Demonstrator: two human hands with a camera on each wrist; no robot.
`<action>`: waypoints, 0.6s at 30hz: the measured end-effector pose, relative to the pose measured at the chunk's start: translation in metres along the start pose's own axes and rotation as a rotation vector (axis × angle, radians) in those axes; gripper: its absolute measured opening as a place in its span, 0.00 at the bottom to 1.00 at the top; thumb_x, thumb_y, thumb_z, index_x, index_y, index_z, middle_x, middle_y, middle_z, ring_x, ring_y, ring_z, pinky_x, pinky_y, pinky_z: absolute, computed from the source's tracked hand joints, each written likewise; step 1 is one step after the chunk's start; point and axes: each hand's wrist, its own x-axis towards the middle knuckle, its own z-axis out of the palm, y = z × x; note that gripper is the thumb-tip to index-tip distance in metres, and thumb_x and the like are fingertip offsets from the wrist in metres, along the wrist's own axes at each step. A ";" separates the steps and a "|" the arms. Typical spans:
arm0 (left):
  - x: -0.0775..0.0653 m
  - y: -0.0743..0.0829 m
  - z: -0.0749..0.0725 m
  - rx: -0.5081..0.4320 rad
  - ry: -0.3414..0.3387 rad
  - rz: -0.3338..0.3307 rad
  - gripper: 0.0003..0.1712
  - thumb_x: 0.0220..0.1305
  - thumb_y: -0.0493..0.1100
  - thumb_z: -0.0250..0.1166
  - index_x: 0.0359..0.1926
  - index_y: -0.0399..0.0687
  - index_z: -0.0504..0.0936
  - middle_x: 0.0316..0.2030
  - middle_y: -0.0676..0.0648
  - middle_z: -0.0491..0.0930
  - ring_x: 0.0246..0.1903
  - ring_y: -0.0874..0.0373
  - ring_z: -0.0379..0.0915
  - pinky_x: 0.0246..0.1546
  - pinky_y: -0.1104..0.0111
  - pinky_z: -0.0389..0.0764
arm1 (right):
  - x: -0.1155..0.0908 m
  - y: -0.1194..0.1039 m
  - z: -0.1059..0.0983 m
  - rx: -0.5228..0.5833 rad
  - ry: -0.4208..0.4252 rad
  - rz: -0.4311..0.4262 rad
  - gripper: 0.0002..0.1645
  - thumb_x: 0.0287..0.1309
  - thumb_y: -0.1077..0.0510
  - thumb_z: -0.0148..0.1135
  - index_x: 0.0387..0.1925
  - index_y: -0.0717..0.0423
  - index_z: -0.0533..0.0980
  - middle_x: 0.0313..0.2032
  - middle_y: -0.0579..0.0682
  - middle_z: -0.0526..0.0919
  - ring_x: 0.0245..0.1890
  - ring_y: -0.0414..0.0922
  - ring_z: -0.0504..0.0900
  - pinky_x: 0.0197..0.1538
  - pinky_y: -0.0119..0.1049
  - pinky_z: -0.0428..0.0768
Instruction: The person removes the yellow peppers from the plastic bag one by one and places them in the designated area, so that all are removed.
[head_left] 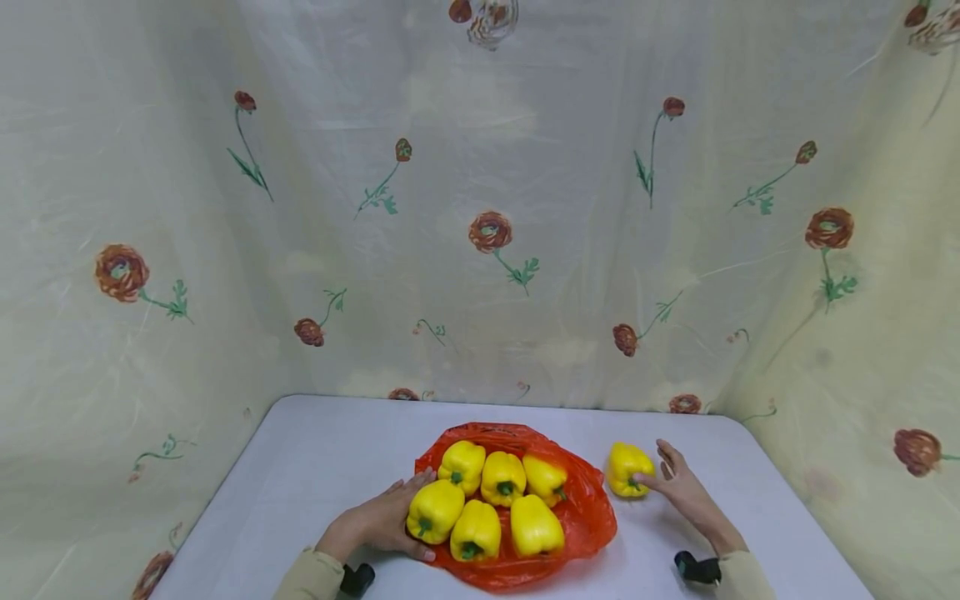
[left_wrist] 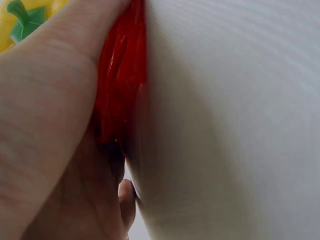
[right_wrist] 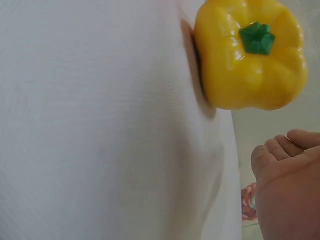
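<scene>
Several yellow bell peppers [head_left: 476, 530] with green stems sit on a spread red plastic bag [head_left: 577, 527]. My left hand [head_left: 386, 518] rests against the bag's left side, fingers extended along its edge and thumb near the front; the fingertips are partly hidden. In the left wrist view, red plastic [left_wrist: 122, 75] lies against that hand. To the right of the bag, a single yellow bell pepper [right_wrist: 250, 55] lies on the table. My right hand [head_left: 686, 493] is beside its right side, thumb overlapping it in the head view; in the right wrist view the visible fingers stand apart from it.
A white-covered table [head_left: 322, 467] lies under everything. Behind and on both sides hangs a pale curtain [head_left: 570, 275] printed with red flowers. Black wrist bands [head_left: 697, 568] sit at both light sleeves.
</scene>
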 end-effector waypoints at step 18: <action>-0.002 0.003 0.000 0.000 0.003 -0.023 0.67 0.43 0.71 0.71 0.76 0.50 0.47 0.76 0.46 0.47 0.74 0.46 0.46 0.74 0.44 0.44 | -0.016 -0.024 -0.003 -0.031 0.076 -0.272 0.54 0.57 0.46 0.67 0.71 0.63 0.47 0.70 0.63 0.56 0.69 0.60 0.56 0.69 0.40 0.63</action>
